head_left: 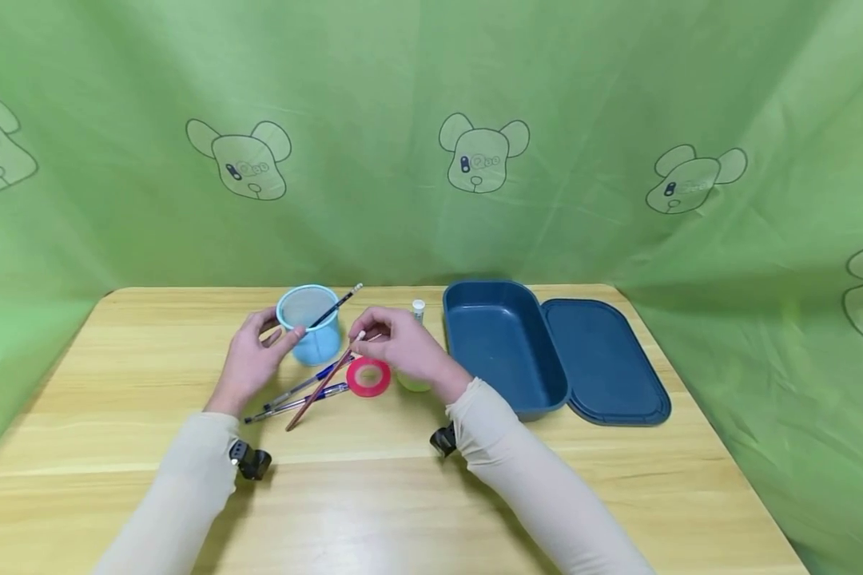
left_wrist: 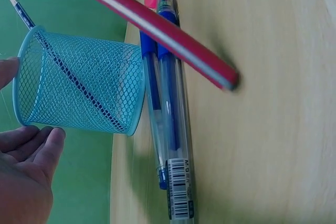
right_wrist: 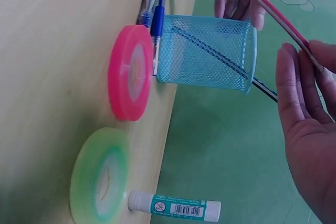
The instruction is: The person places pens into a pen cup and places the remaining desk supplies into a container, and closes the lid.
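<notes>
My left hand (head_left: 248,359) holds the light-blue mesh pen cup (head_left: 319,349) near its rim, thumb and fingers at its sides. The cup stands upright, and a dark patterned pencil (left_wrist: 79,82) leans inside it with its end above the rim. In my right hand (head_left: 408,345) a red pencil (head_left: 320,391) is pinched near its white-tipped end. It slants down over two blue-and-clear pens (left_wrist: 170,108) lying in front of the cup. A pink tape roll (right_wrist: 118,74) lies just right of the pens.
A green tape roll (right_wrist: 84,182) lies under my right hand, with an upright glue stick (right_wrist: 178,207) behind it. Further right are a dark blue open box (head_left: 503,351) and its flat lid (head_left: 611,367). Green cloth (head_left: 374,200) hangs behind the wooden table (head_left: 345,495).
</notes>
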{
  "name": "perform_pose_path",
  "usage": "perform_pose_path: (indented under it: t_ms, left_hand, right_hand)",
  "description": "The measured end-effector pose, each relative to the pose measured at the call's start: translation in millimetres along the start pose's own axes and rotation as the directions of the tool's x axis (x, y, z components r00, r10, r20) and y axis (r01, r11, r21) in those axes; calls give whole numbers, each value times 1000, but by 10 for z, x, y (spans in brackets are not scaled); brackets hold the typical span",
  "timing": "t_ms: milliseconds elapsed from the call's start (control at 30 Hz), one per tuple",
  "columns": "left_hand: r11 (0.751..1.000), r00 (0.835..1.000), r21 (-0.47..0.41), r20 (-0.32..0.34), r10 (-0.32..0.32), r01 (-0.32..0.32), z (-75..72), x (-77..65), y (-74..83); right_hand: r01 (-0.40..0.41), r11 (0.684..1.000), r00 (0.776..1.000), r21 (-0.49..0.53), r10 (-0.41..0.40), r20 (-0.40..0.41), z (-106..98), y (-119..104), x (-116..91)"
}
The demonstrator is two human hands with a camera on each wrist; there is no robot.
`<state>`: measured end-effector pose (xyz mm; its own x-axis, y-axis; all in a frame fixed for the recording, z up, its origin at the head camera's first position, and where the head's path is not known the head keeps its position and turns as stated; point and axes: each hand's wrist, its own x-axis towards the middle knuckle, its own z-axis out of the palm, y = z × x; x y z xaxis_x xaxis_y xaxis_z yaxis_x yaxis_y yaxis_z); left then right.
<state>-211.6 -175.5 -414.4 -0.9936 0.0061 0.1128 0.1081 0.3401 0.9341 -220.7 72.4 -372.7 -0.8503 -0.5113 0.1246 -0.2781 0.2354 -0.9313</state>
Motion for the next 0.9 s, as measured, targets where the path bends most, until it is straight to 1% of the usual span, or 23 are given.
perform_pose_path:
  t_ms: [133,233,367,700,800,900]
  left_hand:
    - [1000,1000,4,1,-3,3,-1,4,-17]
    - [1000,1000,9,2,-5,5,4,9,-36]
    - [1000,1000,8,2,-5,5,11,7,-40]
    - [1000,1000,23,-3,2,-2,17,12,-59]
    - [1000,1000,24,-4,8,-8,15,10,-65]
    - [1000,1000,24,-6,12,-12,16,14,-67]
  right_hand:
    - [23,995,998,99,-17,-64,-31,-29,17]
    - [55,987,993,152,-39,-107,-58,-53,25]
    - [92,978,985,188,-63,-158,-102,-94,25]
    - [150,949,965,276,-80,-250,-242,-217,27]
    - [178,941,958,289,-98,-270,-290,-251,34]
    - [211,936,948,281,-127,-291,-339,-288,39]
